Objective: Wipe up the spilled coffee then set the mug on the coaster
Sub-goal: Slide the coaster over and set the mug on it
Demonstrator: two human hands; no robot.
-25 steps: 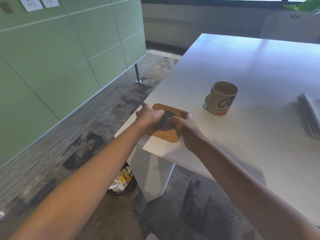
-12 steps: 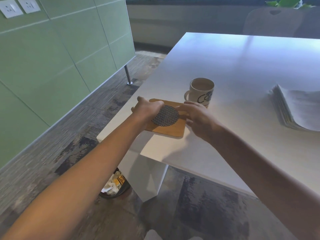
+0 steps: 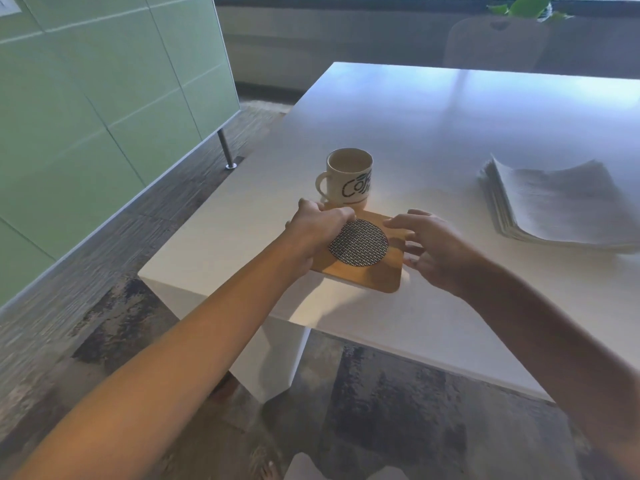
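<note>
A square wooden coaster point(image 3: 367, 275) with a round black-and-white mesh inset lies on the white table point(image 3: 433, 126) near its front left corner. My left hand point(image 3: 313, 230) grips the coaster's left edge, fingers curled over its far side. My right hand point(image 3: 429, 245) hovers at the coaster's right edge with fingers spread, just touching or just off it. A cream mug point(image 3: 349, 178) with dark lettering stands upright directly behind the coaster, handle to the left. No spilled coffee shows on the table.
A stack of white paper napkins point(image 3: 554, 206) lies on the table to the right. A chair back point(image 3: 498, 43) stands at the far side. Green wall panels point(image 3: 104, 98) run along the left, and the table edge drops to patterned carpet below.
The coaster has slid away from the table corner toward the mug. My right hand has let go of it and opened; my left hand still holds its edge.
</note>
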